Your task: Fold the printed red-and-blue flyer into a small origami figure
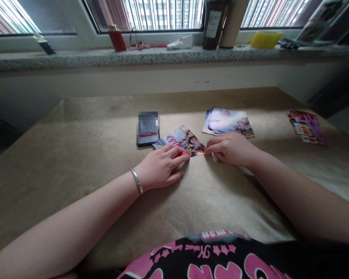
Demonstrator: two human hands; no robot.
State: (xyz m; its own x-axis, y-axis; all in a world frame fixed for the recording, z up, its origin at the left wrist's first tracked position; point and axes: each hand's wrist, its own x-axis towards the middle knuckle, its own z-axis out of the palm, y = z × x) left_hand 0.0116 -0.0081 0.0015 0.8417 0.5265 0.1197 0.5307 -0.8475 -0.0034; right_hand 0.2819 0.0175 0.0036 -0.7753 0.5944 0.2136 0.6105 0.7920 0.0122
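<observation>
A colourful printed leaflet (184, 140) lies folded on the tan table (75, 155) in front of me. My left hand (159, 167) rests on its near left edge, fingers curled and pressing the paper down; a silver bangle sits on that wrist. My right hand (231, 148) pinches the leaflet's right corner between thumb and fingers. Both hands touch the same sheet, a few centimetres apart.
A dark phone (147, 128) lies just left of the leaflet. A small stack of leaflets (229, 122) sits behind my right hand, another leaflet (306, 126) at the far right. The windowsill holds a red cup (117, 40), a dark bottle (213, 23) and a yellow sponge (266, 39).
</observation>
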